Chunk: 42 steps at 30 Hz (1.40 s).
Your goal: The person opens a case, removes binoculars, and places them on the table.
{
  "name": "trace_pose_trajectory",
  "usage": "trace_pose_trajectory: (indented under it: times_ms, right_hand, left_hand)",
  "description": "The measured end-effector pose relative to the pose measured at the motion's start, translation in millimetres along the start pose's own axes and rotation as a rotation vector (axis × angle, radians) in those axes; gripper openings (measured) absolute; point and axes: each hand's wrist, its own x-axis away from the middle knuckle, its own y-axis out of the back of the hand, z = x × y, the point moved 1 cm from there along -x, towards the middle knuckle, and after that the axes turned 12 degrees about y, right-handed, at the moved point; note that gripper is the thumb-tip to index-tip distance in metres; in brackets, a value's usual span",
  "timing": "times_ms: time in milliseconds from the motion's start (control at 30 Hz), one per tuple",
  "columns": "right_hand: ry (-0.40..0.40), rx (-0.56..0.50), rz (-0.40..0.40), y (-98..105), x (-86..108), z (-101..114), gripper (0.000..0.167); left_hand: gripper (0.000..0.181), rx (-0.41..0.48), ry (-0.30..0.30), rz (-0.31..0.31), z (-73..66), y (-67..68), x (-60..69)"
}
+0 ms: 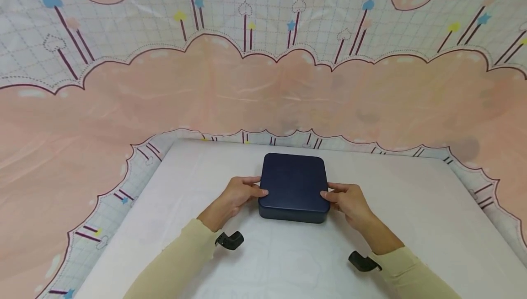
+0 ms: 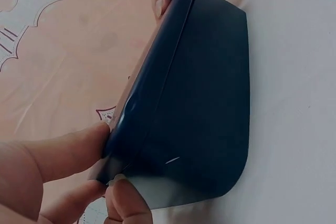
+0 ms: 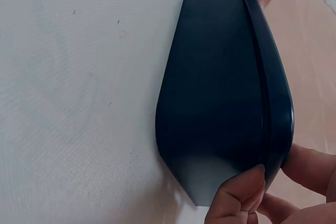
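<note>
A dark blue, square box with rounded corners [image 1: 293, 184] lies on the white table, its lid on. My left hand [image 1: 240, 194] grips its left side, the thumb on the top edge and the fingers against the side. On the opposite side my right hand [image 1: 350, 203] holds it the same way. In the left wrist view the left fingers [image 2: 126, 198] touch the box [image 2: 194, 93] near the lid's seam. The right wrist view shows the right fingers [image 3: 239, 195] at the seam of the box [image 3: 215, 77].
The white table [image 1: 288, 262] stretches around the box on all sides. Behind it hangs a pink and white patterned cloth [image 1: 288, 98]. A black device is at each wrist, at the left [image 1: 230, 240] and at the right [image 1: 363, 261].
</note>
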Motion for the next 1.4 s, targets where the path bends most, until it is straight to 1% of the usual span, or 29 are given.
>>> trace_pose_trajectory:
  times_ms: [133, 233, 433, 567, 700, 833, 1033, 1233, 1400]
  right_hand:
    - [0.003, 0.005, 0.006, 0, 2.6, 0, 0.058]
    - [0.01, 0.004, 0.013, 0, 5.5, 4, 0.057]
    - [0.034, 0.001, 0.031, 1, 12.6, 16, 0.061]
    - [0.059, -0.003, 0.069, 1, 16.9, 23, 0.065]
    - [0.111, -0.041, 0.105, 0, 18.3, 28, 0.067]
    - [0.117, -0.064, 0.133, -2, 18.8, 32, 0.068]
    - [0.147, -0.04, 0.154, -12, 17.6, 36, 0.068]
    - [0.166, -0.026, 0.176, -23, 17.4, 47, 0.07]
    - [0.166, -0.027, 0.183, -36, 13.8, 54, 0.069]
  left_hand:
    - [0.062, 0.006, -0.009, 0.008, 1.4, -1.5, 0.6]
    - [0.062, 0.021, -0.011, 0.015, 0.4, -1.2, 2.5]
    - [0.06, 0.072, -0.045, 0.038, -4.5, 0.8, 11.0]
    - [0.059, 0.051, -0.051, 0.042, -4.5, 5.5, 14.7]
    - [0.058, 0.041, -0.096, 0.052, -7.8, 10.5, 16.0]
    - [0.058, -0.008, -0.118, 0.052, -13.9, 15.7, 20.7]
    - [0.059, -0.083, -0.114, 0.006, -21.4, 26.2, 29.2]
    - [0.06, -0.101, -0.105, -0.017, -20.8, 39.9, 33.9]
    - [0.063, -0.122, -0.099, -0.04, -23.7, 54.7, 43.8]
